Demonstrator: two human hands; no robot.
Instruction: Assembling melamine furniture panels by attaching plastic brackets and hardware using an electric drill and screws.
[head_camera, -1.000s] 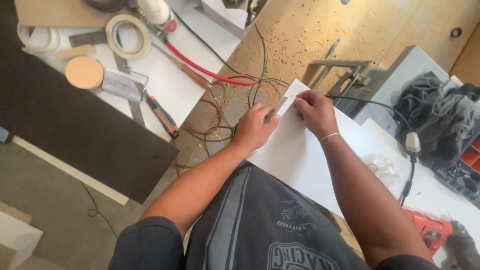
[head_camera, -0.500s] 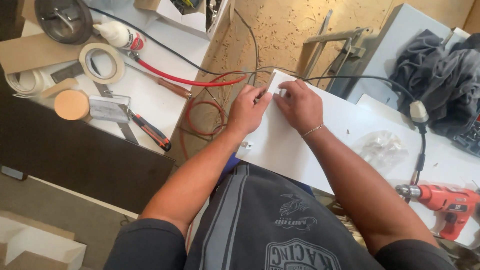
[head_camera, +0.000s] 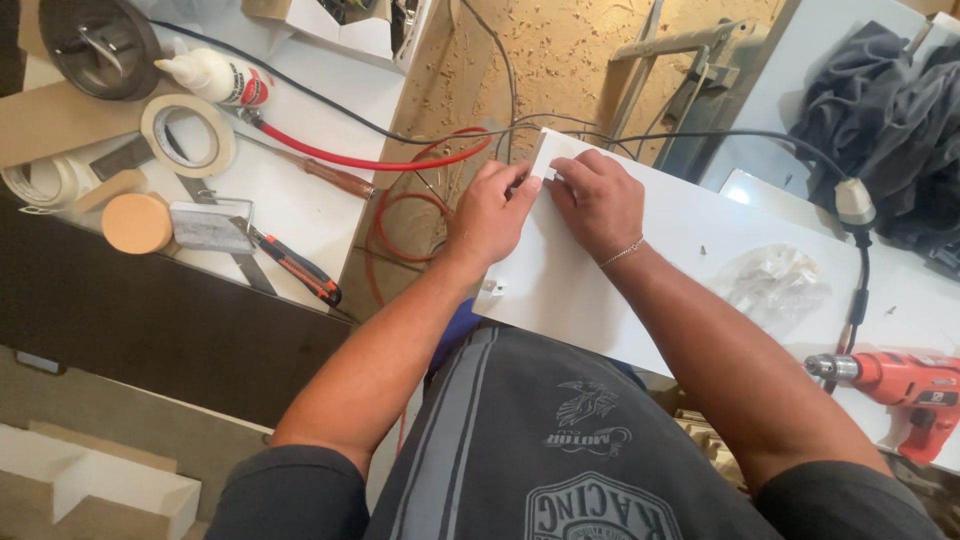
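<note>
Together, both hands, left hand, right hand, pinching small white piece at white panel corner

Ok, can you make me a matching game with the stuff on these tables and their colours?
Things:
1. power drill
2. roll of tape
3. glue bottle
4. bundle of cloth

Colours:
A. dark grey
B. white with a red label
C. orange-red
D. cream

Pairs: 1-C, 2-D, 3-B, 4-A
</note>
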